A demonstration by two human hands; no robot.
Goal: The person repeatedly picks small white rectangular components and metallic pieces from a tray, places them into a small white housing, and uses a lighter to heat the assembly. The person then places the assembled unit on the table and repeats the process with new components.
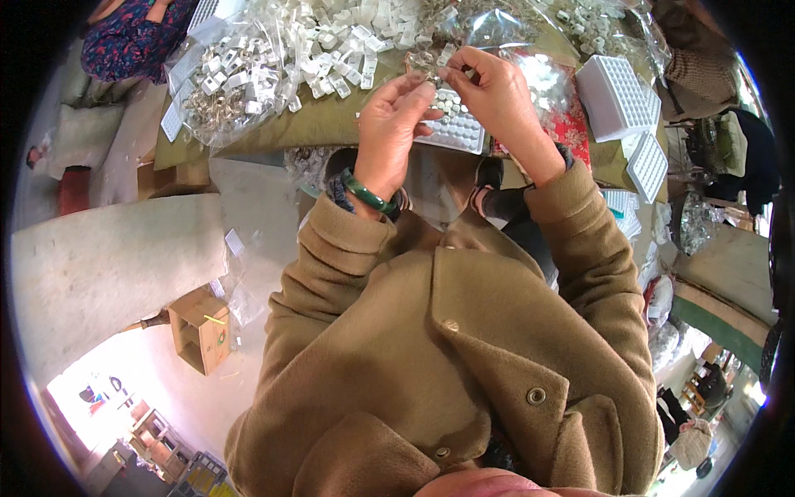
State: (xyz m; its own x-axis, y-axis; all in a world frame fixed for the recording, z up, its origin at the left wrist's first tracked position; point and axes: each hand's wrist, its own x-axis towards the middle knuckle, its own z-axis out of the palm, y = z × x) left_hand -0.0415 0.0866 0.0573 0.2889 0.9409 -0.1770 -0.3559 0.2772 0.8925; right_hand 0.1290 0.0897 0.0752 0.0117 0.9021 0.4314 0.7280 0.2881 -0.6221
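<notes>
Both your forearms reach up and away from your body to the near edge of the table [269,132], the brown sleeves folded back at the wrists. Your left hand [392,124] comes in from the left, palm turned inward, its thumb and forefinger brought together on a small piece [431,77], while its lower fingers curl loosely. Your right hand [499,95] arches over from the right, knuckles high, with thumb and forefinger bent toward the same piece; whether those tips clamp it or only touch it, you cannot tell. The piece sits between your two hands, above the table's near part, and is too small to make out in detail. A green bangle [368,194] circles your left wrist. Just under your fingers lies a white tray with rows of round cells [458,134], partly covered by your hands and by small white pieces at its far end. Farther off and to the left spreads a heap of white plastic parts [352,58], with a filled clear bag [236,83] left of it. On the right stands a stack of white trays [611,99], beside a red patterned sheet [577,128]. At far left, another person's dark floral garment [132,41] shows.
</notes>
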